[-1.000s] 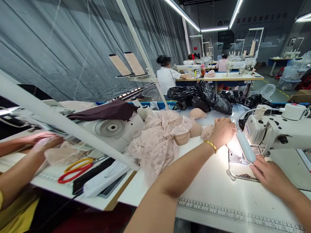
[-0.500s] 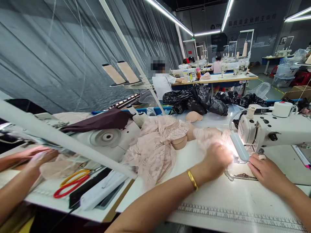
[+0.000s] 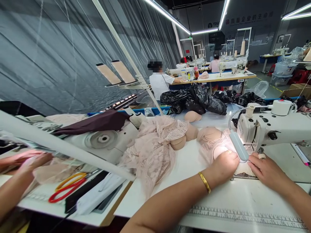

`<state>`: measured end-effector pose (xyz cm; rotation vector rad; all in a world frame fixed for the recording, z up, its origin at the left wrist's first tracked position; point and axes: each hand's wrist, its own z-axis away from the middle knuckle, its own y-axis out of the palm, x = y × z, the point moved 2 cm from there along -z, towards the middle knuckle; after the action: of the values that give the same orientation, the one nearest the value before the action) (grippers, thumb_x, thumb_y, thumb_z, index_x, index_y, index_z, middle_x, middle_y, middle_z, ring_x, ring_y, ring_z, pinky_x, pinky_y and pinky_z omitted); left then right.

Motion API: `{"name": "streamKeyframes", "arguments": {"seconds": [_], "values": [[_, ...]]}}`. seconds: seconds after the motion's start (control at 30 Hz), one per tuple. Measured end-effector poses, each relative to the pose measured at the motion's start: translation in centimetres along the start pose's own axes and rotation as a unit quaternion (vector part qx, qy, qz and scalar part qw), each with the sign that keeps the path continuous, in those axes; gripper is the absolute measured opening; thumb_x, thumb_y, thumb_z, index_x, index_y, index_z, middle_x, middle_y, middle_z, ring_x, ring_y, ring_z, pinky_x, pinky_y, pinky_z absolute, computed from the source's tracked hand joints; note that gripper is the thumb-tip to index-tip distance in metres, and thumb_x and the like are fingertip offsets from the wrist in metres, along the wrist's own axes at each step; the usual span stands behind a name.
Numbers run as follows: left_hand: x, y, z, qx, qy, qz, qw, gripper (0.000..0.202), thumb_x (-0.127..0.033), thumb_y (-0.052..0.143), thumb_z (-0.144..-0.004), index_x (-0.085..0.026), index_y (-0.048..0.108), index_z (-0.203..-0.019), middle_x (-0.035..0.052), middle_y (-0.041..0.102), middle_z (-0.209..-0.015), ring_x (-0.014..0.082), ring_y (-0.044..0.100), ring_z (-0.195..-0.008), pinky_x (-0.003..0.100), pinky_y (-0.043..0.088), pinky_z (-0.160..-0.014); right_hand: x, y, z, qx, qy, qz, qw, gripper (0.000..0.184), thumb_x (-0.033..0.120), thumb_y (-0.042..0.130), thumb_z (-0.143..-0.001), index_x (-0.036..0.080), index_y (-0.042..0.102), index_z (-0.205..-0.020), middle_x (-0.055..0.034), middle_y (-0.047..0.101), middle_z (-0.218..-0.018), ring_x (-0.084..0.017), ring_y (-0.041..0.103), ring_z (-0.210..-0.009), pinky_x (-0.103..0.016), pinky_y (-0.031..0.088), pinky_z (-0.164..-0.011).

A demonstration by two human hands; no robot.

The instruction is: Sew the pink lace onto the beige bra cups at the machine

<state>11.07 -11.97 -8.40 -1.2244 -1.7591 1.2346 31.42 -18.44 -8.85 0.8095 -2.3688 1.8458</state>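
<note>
My left hand [image 3: 224, 165], with a gold bangle on the wrist, is closed on pale pink lace fabric [image 3: 206, 150] beside the needle area of a white sewing machine [image 3: 286, 126]. A round beige pad [image 3: 219, 151] shows just behind its knuckles. On the other side of the needle, my right hand [image 3: 266, 168] lies low on the machine bed with fingers stretched out, its fingertips at the presser foot. A grey lamp [image 3: 239, 146] lights this spot and hides the needle. Round beige pads [image 3: 209, 133] lie stacked behind the lace.
More lace [image 3: 148, 152] is heaped on the left, near another machine [image 3: 104, 139] under dark cloth. A co-worker's hands [image 3: 31, 160] work there, by red-and-orange scissors [image 3: 69, 186]. Black plastic bags [image 3: 194, 98] lie behind. A ruler strip [image 3: 243, 215] runs along the front edge; a marker [image 3: 300, 154] lies right.
My left hand has moved right and slightly down, closer to the needle, drawing the lace with it. The pad stack behind is now uncovered. My right hand stays nearly in place.
</note>
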Motion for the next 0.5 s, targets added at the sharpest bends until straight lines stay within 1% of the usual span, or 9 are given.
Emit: {"name": "streamKeyframes", "arguments": {"seconds": [0.17,0.3,0.4,0.5], "values": [[0.1,1.0,-0.6,0.005,-0.006,-0.019,1.000,0.016,-0.013,0.051,-0.100,-0.015,0.067,-0.102,0.0121,0.070,-0.097,0.0251,0.068,-0.098,0.040,0.058,-0.091,-0.1,0.1,0.0,0.005,0.003,0.006,1.000,0.028,0.032,0.038,-0.107,0.028,0.065,-0.101,-0.0048,0.065,-0.090,-0.026,0.064,-0.085,-0.039,0.053,-0.070],[0.3,1.7,-1.3,0.013,-0.015,-0.036,0.999,0.015,-0.013,0.053,-0.099,-0.016,0.067,-0.096,0.0112,0.070,-0.095,0.0249,0.068,-0.094,0.042,0.058,-0.090,-0.1,0.2,0.2,0.010,0.006,0.009,1.000,0.028,0.033,0.037,-0.108,0.030,0.065,-0.106,-0.0031,0.064,-0.083,-0.027,0.064,-0.083,-0.039,0.053,-0.068],[0.4,1.6,-1.8,0.016,-0.016,-0.046,0.999,0.017,-0.011,0.055,-0.098,-0.018,0.067,-0.088,0.0107,0.070,-0.090,0.0243,0.067,-0.088,0.041,0.058,-0.086,-0.3,0.4,0.3,-0.001,0.002,0.014,1.000,0.028,0.033,0.037,-0.108,0.030,0.065,-0.112,-0.0036,0.065,-0.086,-0.026,0.064,-0.083,-0.039,0.052,-0.068],[0.3,1.0,-2.2,0.016,-0.015,-0.058,0.998,0.017,-0.009,0.057,-0.095,-0.017,0.066,-0.083,0.0104,0.069,-0.086,0.0243,0.067,-0.083,0.040,0.058,-0.080,-0.5,0.5,0.4,-0.008,-0.003,0.025,1.000,0.029,0.032,0.037,-0.109,0.029,0.066,-0.113,-0.0041,0.067,-0.089,-0.025,0.065,-0.079,-0.039,0.052,-0.065]]}}
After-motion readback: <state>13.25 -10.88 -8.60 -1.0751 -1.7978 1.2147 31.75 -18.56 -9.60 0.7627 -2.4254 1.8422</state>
